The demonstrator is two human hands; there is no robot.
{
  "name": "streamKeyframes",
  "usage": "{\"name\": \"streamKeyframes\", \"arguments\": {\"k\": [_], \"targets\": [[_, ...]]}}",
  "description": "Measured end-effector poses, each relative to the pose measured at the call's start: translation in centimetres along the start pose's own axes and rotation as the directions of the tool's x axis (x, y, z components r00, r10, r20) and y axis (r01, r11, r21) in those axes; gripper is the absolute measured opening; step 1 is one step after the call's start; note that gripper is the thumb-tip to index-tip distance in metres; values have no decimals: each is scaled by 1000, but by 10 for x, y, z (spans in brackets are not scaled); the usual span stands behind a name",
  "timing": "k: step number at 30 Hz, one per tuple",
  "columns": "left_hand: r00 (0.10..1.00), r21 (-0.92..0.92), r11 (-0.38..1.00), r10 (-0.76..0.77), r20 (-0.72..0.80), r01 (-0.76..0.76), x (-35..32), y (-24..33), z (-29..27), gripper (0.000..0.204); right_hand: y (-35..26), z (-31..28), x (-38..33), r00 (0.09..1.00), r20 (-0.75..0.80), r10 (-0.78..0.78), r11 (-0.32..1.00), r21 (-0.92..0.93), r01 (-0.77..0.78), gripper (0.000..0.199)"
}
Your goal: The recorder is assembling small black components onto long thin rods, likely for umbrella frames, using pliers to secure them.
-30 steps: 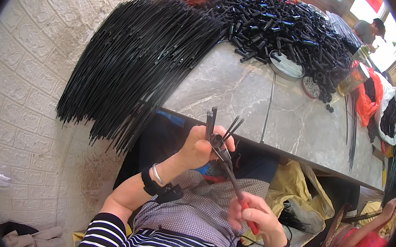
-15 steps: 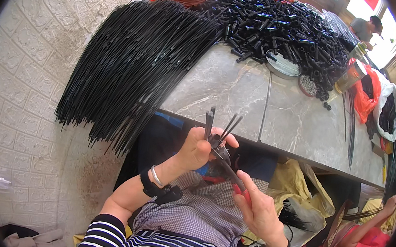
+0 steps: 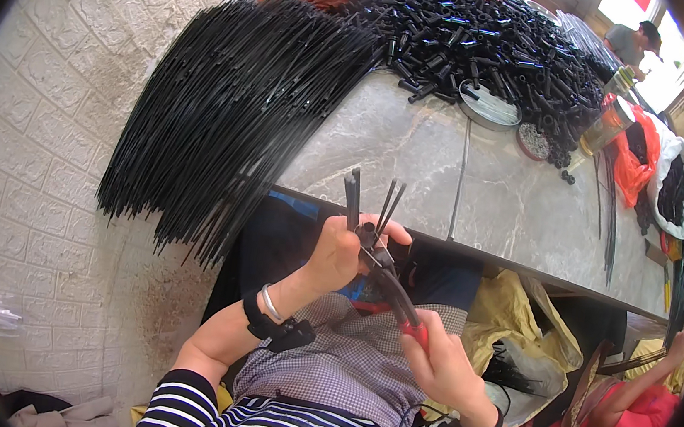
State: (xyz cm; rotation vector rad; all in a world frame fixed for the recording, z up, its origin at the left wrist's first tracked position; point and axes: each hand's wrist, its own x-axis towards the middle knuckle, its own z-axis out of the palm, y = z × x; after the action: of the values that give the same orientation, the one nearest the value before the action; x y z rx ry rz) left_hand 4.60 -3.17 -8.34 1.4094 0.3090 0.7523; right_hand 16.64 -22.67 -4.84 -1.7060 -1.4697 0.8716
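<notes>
Black rods (image 3: 352,200) rise in two small groups from the left hand (image 3: 336,250), its thumb and fingers pinching them beside a short black tube (image 3: 368,230), in front of the near edge of the table (image 3: 400,140). Compared with a second earlier, the right hand (image 3: 447,366) sits higher along the pliers (image 3: 397,294), fingers wrapped about the red grips (image 3: 415,335). The tool's head remains near the tube, suggesting work there is under way; whether it bites cannot be told.
</notes>
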Motion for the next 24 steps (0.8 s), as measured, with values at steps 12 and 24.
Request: {"name": "streamKeyframes", "arguments": {"k": [12, 24], "targets": [[999, 195, 981, -5, 38, -3, 0, 9, 0, 105, -21, -37, 1, 862, 474, 180, 683, 571, -456, 19], [998, 183, 981, -67, -1, 66, 13, 13, -7, 110, -1, -29, 18, 984, -171, -41, 945, -328, -17, 38]]}}
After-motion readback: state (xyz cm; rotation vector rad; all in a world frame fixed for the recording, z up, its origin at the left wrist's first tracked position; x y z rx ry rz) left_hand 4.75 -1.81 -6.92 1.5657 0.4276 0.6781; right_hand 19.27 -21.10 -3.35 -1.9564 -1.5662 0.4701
